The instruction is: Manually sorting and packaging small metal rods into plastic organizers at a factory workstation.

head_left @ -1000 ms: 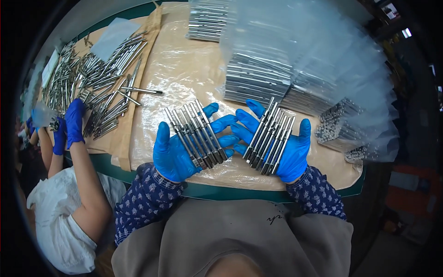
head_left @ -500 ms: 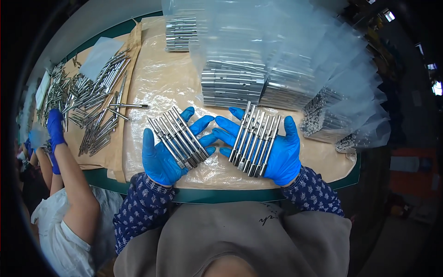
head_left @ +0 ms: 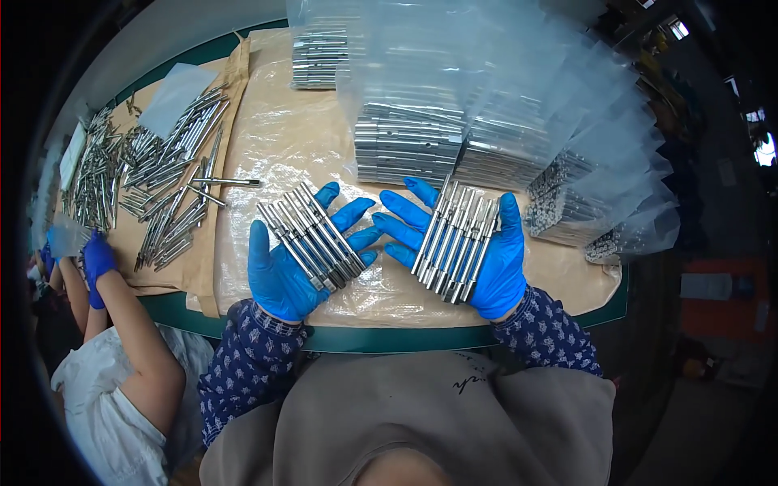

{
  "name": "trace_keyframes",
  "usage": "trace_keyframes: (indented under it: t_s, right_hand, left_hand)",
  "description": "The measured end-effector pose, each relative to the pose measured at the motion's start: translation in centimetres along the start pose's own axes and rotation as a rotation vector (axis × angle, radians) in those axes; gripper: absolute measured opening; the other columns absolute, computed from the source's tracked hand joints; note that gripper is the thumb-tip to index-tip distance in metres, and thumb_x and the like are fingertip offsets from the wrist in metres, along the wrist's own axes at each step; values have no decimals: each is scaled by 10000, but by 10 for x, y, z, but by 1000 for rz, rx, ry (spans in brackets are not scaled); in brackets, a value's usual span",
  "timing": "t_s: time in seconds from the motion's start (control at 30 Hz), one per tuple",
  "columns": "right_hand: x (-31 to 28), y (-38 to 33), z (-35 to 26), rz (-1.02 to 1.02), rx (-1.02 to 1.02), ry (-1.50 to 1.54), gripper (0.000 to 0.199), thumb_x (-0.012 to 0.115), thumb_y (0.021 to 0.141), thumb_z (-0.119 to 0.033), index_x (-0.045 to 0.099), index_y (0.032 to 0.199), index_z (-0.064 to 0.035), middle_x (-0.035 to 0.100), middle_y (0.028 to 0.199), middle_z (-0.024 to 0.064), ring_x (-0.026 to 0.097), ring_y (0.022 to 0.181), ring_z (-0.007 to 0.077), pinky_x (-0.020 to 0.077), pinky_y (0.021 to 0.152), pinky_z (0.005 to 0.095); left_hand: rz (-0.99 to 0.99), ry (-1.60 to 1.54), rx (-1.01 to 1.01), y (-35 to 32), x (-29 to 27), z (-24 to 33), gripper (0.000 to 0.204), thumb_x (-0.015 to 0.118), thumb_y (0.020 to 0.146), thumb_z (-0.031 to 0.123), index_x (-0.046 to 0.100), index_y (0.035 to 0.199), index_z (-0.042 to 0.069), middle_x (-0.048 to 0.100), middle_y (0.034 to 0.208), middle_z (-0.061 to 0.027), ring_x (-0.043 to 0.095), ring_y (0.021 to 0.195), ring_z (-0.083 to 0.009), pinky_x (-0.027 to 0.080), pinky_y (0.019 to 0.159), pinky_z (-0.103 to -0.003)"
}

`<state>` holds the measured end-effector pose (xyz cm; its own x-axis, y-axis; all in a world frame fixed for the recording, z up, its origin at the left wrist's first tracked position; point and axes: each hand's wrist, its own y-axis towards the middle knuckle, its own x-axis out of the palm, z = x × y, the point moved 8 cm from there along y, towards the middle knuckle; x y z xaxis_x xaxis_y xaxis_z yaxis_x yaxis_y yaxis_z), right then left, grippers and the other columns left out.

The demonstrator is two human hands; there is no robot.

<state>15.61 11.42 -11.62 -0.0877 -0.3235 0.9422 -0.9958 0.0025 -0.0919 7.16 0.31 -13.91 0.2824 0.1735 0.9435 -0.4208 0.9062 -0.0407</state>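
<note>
My left hand (head_left: 284, 279), in a blue glove, is palm up with its fingers spread. It holds a row of several shiny metal rods (head_left: 310, 239), laid side by side across the palm and fingers. My right hand (head_left: 502, 271), gloved the same way, holds a similar row of metal rods (head_left: 456, 240) with narrower upper ends. Both rows slant, and the fingertips of the two hands come close together between them. Each thumb points away from me, at the outer side of its row.
Stacks of metal rods in clear plastic bags (head_left: 409, 150) stand behind my hands. Loose rods (head_left: 174, 162) lie piled at the left on brown sheeting (head_left: 267, 121). A co-worker's purple-gloved hand (head_left: 99, 257) is at the left edge of the green table (head_left: 365, 340).
My right hand's row of rods has tilted a little and shifted slightly. My left hand is nearly still. The co-worker's gloved hand has moved down and closer to the plastic bag.
</note>
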Motion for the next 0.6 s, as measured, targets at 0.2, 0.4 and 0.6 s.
trace_keyframes:
  t_s: [0.2, 0.4, 0.6]
  right_hand:
    - [-10, -6, 3, 25, 2, 57, 1070, 573, 712, -619, 17, 1438, -63, 74, 1470, 245, 121, 1355, 408, 151, 1075, 573]
    - [-5, -15, -3, 12, -76, 141, 1072, 581, 700, -635, 47, 1442, -75, 83, 1473, 233, 120, 1350, 422, 165, 1061, 596]
    - [6, -5, 5, -19, 36, -13, 1125, 591, 687, -660, 13, 1435, -50, 138, 1460, 240, 191, 1339, 403, 196, 1083, 523]
  left_hand:
    - [-23, 14, 19, 1, -2, 3, 952, 477, 790, 638, 88, 1423, 43, 139, 1418, -322, 224, 1294, -485, 275, 1021, -589]
    - [-55, 7, 0, 2, 1, 2, 956, 473, 783, 654, 101, 1425, 52, 145, 1419, -320, 220, 1290, -499, 265, 1025, -587]
    - [-44, 17, -5, -2, -1, 3, 948, 448, 787, 670, 107, 1425, 57, 191, 1408, -314, 250, 1287, -478, 270, 1025, -589]
